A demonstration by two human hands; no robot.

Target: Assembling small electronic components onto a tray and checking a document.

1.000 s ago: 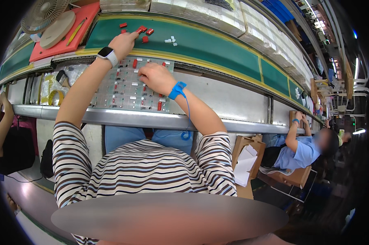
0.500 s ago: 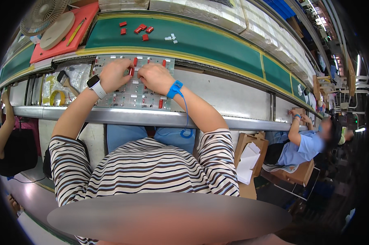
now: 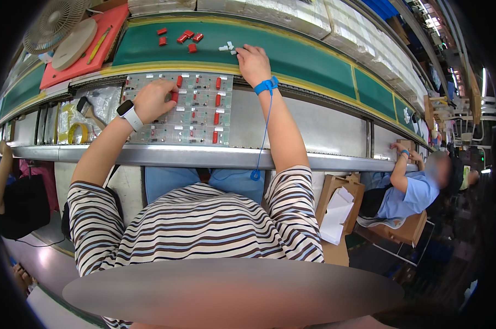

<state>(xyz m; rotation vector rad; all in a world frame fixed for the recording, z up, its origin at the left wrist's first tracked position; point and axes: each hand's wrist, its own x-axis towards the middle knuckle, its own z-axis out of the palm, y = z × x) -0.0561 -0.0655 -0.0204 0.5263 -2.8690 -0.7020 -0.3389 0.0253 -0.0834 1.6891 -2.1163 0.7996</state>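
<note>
A clear-looking circuit board panel [image 3: 203,131] lies before me, set with red block-shaped capacitors [image 3: 216,119] and several smaller parts. Over its left half, my left hand [image 3: 156,101] is closed, thumb and fingertips around a red capacitor [image 3: 174,96] on the board. My right hand [image 3: 254,64] reaches past the board onto the green belt. Its fingertips are pinched at a small white connector [image 3: 233,52], beside several similar white connectors [image 3: 223,48]. Farther left on the belt are several loose red capacitors [image 3: 192,48].
A brush [image 3: 91,111] and a yellow tape roll [image 3: 77,132] lie left of the panel. Beyond are a red foam board [image 3: 108,41] and a fan [image 3: 53,24]. A metal rail [image 3: 302,162] runs along my side. A co-worker [image 3: 407,186] sits at the right.
My right hand has left the board and moved up and right to the white connectors on the belt. My left hand stays at the red capacitor.
</note>
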